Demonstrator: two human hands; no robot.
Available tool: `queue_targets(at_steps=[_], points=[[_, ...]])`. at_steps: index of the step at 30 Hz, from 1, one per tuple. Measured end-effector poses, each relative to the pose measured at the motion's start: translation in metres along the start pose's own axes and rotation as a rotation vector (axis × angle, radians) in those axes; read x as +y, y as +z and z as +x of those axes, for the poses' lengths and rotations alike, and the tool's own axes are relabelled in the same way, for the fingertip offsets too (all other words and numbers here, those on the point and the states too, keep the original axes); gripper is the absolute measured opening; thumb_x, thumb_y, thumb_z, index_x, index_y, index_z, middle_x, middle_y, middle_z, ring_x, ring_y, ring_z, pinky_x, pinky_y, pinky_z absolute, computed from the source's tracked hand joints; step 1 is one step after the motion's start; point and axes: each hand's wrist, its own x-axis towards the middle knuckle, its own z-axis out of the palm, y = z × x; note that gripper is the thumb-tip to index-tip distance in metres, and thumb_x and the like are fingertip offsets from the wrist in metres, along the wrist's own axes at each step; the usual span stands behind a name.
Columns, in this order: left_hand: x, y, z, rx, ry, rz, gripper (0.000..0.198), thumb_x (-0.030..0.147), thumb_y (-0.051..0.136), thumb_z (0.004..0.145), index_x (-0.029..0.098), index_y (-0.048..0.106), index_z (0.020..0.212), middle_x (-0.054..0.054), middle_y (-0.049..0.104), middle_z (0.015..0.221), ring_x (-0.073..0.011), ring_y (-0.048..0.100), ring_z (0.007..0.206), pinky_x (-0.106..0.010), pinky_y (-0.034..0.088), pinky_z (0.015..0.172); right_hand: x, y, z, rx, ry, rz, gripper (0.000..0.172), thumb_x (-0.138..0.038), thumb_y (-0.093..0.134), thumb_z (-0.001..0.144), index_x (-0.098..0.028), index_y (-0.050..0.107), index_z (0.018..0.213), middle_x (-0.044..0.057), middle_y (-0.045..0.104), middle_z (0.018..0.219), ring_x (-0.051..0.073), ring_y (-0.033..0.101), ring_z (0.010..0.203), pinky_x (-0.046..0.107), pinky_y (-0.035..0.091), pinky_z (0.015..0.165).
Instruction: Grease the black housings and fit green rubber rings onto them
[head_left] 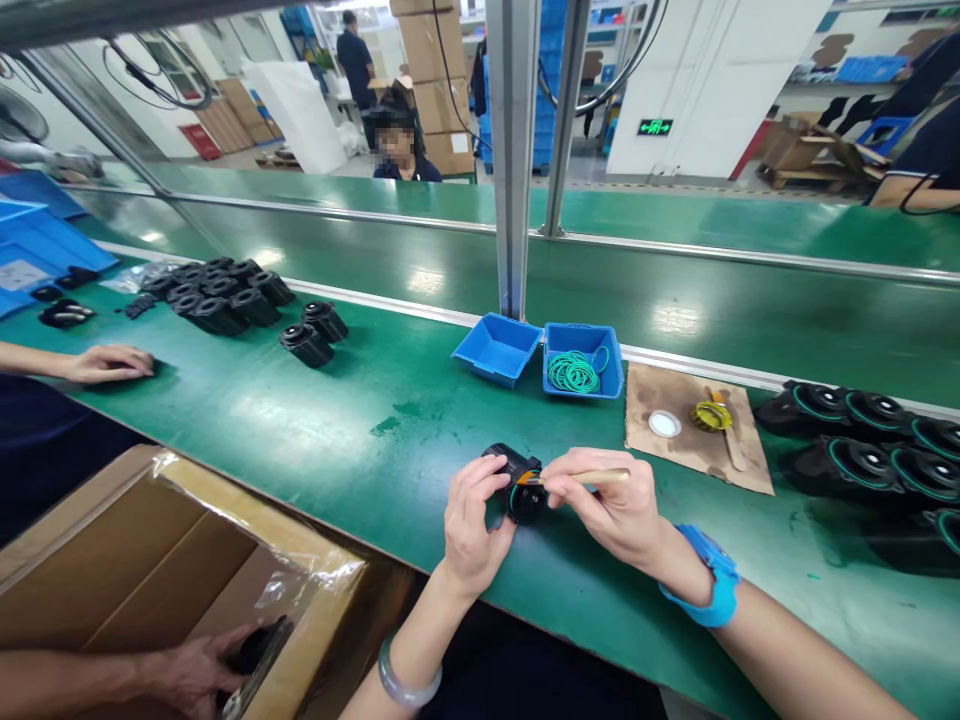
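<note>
My left hand (474,520) is wrapped round a black cylindrical housing (511,464), which lies tilted on the green table with its open end towards me. A green ring (514,500) runs round that end. My right hand (611,500) pinches a thin brush with a pale wooden handle (606,477). The brush's orange bristles (528,478) meet the rim of the housing near the ring. Just beyond my hands, a blue bin (613,375) holds a heap of green rings (574,372). Another blue bin (499,345) stands tilted beside it.
Stained cardboard (645,390) carries a yellow pot (711,416) and a white lid (664,424). Housings with green rings (847,465) stand at right; black housings (225,290) cluster at left. A co-worker's hand (112,363) rests on the table; another person's hand (199,670) reaches into a carton (112,500).
</note>
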Motion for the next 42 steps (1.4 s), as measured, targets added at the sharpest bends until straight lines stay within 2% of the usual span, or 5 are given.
queue_targets(at_steps=[5, 20, 24, 31, 42], points=[[0.001, 0.0, 0.0, -0.004, -0.002, -0.001, 0.035, 0.007, 0.06, 0.084, 0.02, 0.055, 0.116, -0.011, 0.07, 0.114, -0.0251, 0.067, 0.112, -0.045, 0.058, 0.095, -0.003, -0.001, 0.003, -0.095, -0.028, 0.025, 0.037, -0.031, 0.047, 0.106, -0.018, 0.069, 0.078, 0.004, 0.072, 0.067, 0.013, 0.066, 0.056, 0.022, 0.054, 0.054], [0.003, 0.0, 0.004, 0.022, 0.008, 0.05, 0.03, 0.01, 0.063, 0.085, 0.021, 0.054, 0.112, -0.01, 0.07, 0.11, -0.0244, 0.068, 0.108, -0.044, 0.06, 0.091, 0.025, -0.006, -0.002, 0.037, 0.065, -0.366, 0.059, -0.036, 0.049, 0.105, -0.02, 0.059, 0.049, 0.003, 0.068, 0.053, 0.015, 0.068, 0.052, 0.025, 0.05, 0.053], [0.003, -0.001, 0.004, 0.023, 0.011, 0.061, 0.031, 0.009, 0.064, 0.084, 0.02, 0.055, 0.112, -0.011, 0.071, 0.109, -0.0246, 0.068, 0.107, -0.044, 0.06, 0.091, 0.029, -0.006, -0.004, 0.022, 0.106, -0.437, 0.059, -0.037, 0.052, 0.103, -0.02, 0.058, 0.047, 0.002, 0.064, 0.047, 0.015, 0.063, 0.044, 0.027, 0.045, 0.045], [0.004, -0.001, 0.003, 0.003, 0.015, 0.062, 0.032, 0.012, 0.063, 0.085, 0.021, 0.056, 0.114, -0.01, 0.072, 0.111, -0.0253, 0.069, 0.106, -0.044, 0.059, 0.09, 0.015, -0.006, 0.002, 0.03, 0.125, -0.228, 0.056, -0.035, 0.049, 0.104, -0.021, 0.064, 0.053, 0.003, 0.071, 0.057, 0.016, 0.07, 0.056, 0.026, 0.054, 0.055], [0.009, -0.006, 0.009, -0.057, -0.069, 0.048, 0.034, 0.019, 0.068, 0.084, 0.023, 0.061, 0.117, -0.008, 0.073, 0.106, -0.0252, 0.069, 0.1, -0.041, 0.058, 0.087, 0.008, -0.002, -0.004, -0.18, -0.146, -0.076, 0.02, -0.021, 0.047, 0.103, -0.019, 0.061, 0.089, 0.004, 0.069, 0.071, 0.015, 0.06, 0.057, 0.027, 0.049, 0.057]])
